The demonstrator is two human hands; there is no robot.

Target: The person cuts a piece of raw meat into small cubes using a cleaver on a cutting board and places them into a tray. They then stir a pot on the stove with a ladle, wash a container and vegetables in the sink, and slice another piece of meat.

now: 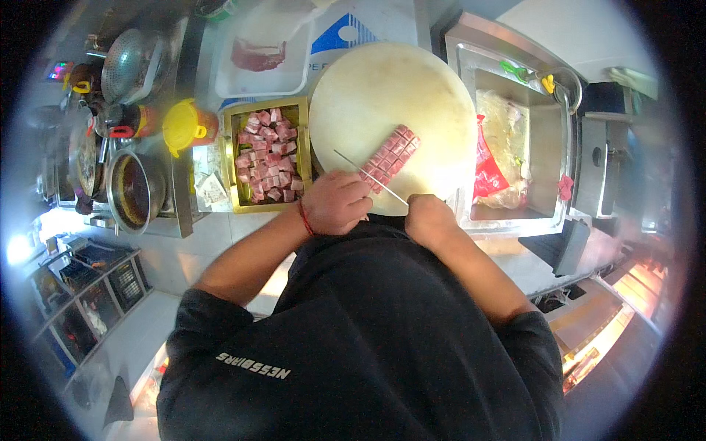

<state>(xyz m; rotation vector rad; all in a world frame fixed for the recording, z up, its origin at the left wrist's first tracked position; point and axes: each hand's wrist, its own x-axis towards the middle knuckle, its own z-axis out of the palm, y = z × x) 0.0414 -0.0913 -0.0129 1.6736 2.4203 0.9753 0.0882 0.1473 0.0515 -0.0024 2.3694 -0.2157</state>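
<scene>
My right hand [431, 219] grips a knife at the near edge of a round, pale cutting board [380, 82]. The knife's thin blade [394, 195] slants up and left across the near end of a strip of raw meat [392, 154]. Crosswise cuts divide the strip into cubes that still sit together. My left hand [337, 203], a red cord at its wrist, is beside the blade at the meat's near end with curled fingers; whether they hold a piece is hidden.
Left of the board, a gold-coloured square pan [227, 165] holds meat cubes. Beyond it lies a white tray [223, 74] with a meat slab. A yellow-lidded container [185, 127] and metal pot [113, 193] stand farther left. Right is a steel sink [543, 182] with a red packet [488, 171].
</scene>
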